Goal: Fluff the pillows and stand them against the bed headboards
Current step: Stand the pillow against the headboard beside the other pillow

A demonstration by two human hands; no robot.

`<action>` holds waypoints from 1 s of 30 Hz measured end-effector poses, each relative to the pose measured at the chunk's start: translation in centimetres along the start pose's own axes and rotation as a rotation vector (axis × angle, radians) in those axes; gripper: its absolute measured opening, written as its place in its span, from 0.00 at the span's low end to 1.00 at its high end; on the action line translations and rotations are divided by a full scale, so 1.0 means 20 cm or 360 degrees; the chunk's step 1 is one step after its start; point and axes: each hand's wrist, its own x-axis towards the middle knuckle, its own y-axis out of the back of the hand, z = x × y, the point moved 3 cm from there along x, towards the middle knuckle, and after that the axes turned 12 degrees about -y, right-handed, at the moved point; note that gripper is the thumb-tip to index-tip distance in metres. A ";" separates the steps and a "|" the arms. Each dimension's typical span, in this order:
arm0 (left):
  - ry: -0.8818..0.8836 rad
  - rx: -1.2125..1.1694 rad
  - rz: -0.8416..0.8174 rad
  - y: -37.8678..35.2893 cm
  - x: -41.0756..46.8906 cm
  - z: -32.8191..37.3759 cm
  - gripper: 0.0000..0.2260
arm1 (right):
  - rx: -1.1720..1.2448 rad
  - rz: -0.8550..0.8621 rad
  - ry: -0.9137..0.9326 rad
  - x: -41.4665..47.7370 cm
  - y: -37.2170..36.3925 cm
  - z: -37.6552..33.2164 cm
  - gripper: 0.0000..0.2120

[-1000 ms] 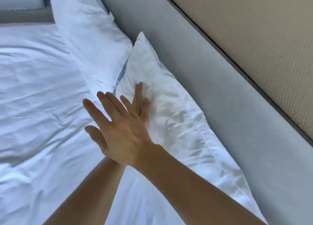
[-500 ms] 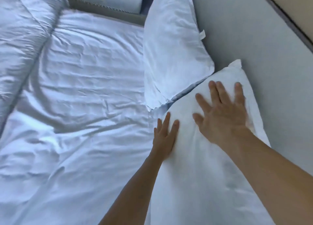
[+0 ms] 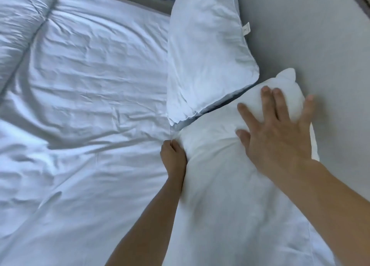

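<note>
near pillow [image 3: 230, 185] leans on the headboard [image 3: 310, 45], just beside the far pillow [image 3: 206, 51]. right hand [image 3: 280, 133] lies flat, fingers spread, grasping nothing (steadying it upright). left hand [image 3: 173, 155], flat half a second ago, now clenches the edge away from the headboard, probably to plump it.

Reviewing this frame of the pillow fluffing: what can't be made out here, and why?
Head view, the only one:
- Left hand fingers: tucked under the near pillow, so its grip is hidden.
- Near pillow's lower end: cut off by the bottom edge and covered by the right arm.
- Far pillow top: cut off by the upper edge.
- Its tag: too small to read.
- Headboard top: out of frame.
- Right hand: presses flat, fingers spread.
</note>
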 end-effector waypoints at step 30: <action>-0.0523 0.0258 -0.1207 0.43 -0.93 -0.16 0.28 | -0.0111 -0.0361 0.0309 -0.86 -0.19 -0.23 0.36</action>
